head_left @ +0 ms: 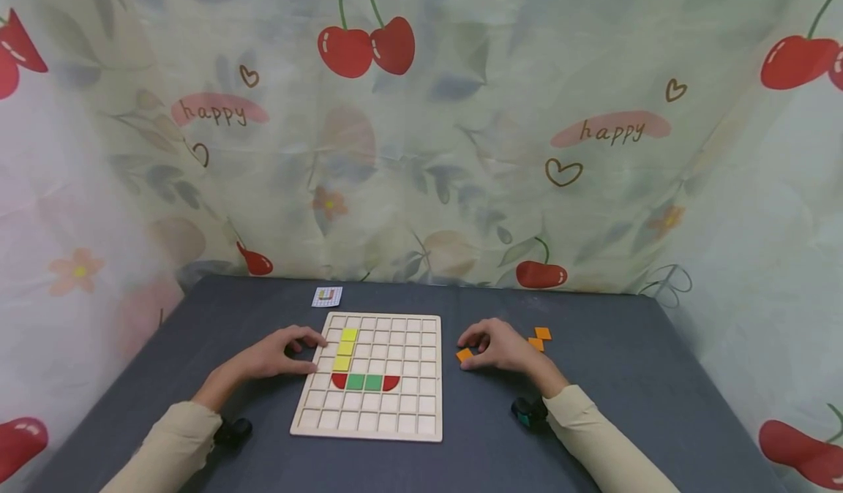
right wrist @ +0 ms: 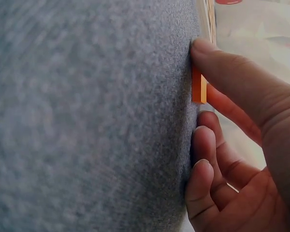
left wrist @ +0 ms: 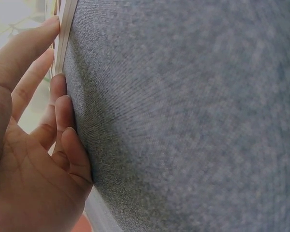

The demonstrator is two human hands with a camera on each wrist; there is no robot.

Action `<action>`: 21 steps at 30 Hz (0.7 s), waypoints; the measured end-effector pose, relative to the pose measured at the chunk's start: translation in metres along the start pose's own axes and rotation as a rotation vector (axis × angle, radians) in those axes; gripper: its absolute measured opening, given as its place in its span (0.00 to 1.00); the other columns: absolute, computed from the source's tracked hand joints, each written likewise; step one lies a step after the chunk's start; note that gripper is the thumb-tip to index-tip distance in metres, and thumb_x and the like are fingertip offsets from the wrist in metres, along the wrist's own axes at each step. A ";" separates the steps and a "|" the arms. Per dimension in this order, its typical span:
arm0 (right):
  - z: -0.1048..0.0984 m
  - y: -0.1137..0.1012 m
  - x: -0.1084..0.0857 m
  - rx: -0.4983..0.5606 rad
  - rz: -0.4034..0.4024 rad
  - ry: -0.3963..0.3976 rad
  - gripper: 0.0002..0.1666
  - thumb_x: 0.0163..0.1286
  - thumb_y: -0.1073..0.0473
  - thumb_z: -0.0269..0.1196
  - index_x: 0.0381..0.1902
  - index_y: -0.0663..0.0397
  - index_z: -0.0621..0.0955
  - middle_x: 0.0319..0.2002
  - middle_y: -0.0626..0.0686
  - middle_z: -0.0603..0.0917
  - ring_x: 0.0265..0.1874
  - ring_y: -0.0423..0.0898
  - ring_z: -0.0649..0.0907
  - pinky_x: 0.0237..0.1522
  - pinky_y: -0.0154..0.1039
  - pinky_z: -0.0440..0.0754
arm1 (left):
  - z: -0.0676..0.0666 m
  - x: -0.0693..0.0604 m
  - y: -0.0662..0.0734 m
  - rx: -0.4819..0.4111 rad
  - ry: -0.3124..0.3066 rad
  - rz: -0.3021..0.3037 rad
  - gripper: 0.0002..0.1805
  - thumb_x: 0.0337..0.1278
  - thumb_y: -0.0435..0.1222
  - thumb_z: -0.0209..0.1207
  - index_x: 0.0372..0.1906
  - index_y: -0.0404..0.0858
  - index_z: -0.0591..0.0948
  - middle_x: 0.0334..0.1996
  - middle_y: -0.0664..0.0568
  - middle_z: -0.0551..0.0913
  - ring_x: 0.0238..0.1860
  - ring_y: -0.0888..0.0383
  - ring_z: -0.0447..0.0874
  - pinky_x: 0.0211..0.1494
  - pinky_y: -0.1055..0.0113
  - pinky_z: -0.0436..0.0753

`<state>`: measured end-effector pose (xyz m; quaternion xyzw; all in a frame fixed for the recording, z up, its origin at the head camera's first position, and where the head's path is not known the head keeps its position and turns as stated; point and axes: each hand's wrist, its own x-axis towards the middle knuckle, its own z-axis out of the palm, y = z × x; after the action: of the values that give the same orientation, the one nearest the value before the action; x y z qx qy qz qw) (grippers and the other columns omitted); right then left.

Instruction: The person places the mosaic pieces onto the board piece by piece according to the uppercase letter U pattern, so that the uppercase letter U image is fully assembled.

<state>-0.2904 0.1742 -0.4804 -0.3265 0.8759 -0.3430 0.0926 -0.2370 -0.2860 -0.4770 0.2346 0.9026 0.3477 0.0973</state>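
A wooden grid board [head_left: 388, 405] lies on the table, tilted slightly in the head view. Three yellow tiles [head_left: 345, 348] form a column in its upper left. Below them runs a row of two green tiles [head_left: 364, 382] between two red quarter-round tiles [head_left: 391, 383]. My left hand [head_left: 279, 352] rests at the board's left edge, thumb and forefinger touching it, as the left wrist view also shows at the board's edge [left wrist: 64, 38]. Right of the board, my right hand [head_left: 498, 345] pinches an orange square tile [right wrist: 198, 87] between thumb and forefinger, down at the tabletop.
Two more orange tiles [head_left: 538, 339] lie just beyond the right hand. A small card [head_left: 326, 297] with a coloured grid pattern sits behind the board. Dark cloth [head_left: 487, 449] covers the table, and a printed curtain [head_left: 421, 149] encloses its back and sides.
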 end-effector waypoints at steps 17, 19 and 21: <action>0.001 -0.005 0.001 0.021 0.006 0.011 0.13 0.57 0.57 0.79 0.37 0.49 0.86 0.32 0.44 0.83 0.30 0.44 0.78 0.35 0.39 0.77 | -0.001 0.000 0.001 0.004 0.000 0.003 0.23 0.60 0.43 0.72 0.58 0.41 0.82 0.50 0.49 0.78 0.51 0.48 0.74 0.55 0.48 0.75; 0.001 -0.006 0.001 0.025 0.008 0.010 0.13 0.57 0.58 0.79 0.36 0.49 0.85 0.32 0.45 0.83 0.30 0.44 0.78 0.35 0.39 0.77 | -0.001 0.000 0.000 0.005 0.000 0.003 0.23 0.60 0.43 0.72 0.58 0.41 0.82 0.50 0.49 0.78 0.51 0.48 0.74 0.56 0.48 0.75; 0.001 -0.006 0.001 0.029 0.010 0.008 0.13 0.57 0.58 0.79 0.36 0.49 0.85 0.32 0.45 0.82 0.30 0.44 0.78 0.36 0.39 0.78 | -0.001 0.000 0.000 0.006 0.000 0.002 0.23 0.60 0.43 0.72 0.58 0.41 0.82 0.50 0.49 0.78 0.51 0.48 0.74 0.56 0.48 0.75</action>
<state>-0.2875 0.1695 -0.4772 -0.3194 0.8728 -0.3565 0.0955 -0.2373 -0.2864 -0.4767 0.2358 0.9033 0.3451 0.0966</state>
